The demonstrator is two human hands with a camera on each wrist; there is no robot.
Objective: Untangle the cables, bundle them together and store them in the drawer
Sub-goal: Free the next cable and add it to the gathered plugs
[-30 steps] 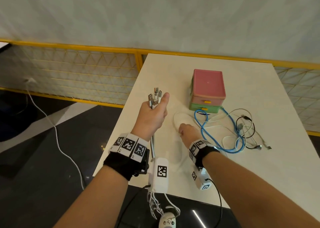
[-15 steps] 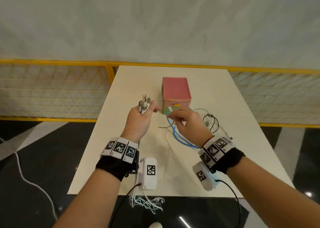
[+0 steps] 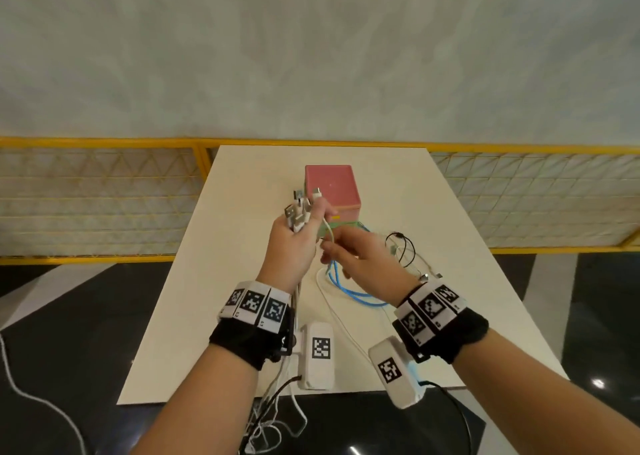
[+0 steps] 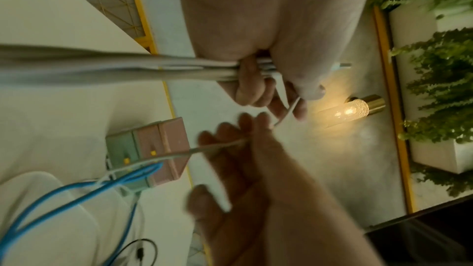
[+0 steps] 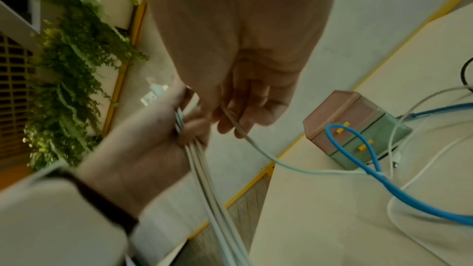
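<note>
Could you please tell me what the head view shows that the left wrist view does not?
Only the head view shows the metal plug ends fanned above the left hand, and both marker wristbands. Only the left wrist view shows a glowing wall lamp and green hanging plants. Both show the pink and green drawer box, the blue cable and the right hand on a white cable.

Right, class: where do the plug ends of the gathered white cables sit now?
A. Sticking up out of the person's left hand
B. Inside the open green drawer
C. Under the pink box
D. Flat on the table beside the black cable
A: the metal plug ends fan up out of the left hand, which grips the white cables above the cream table.
</note>
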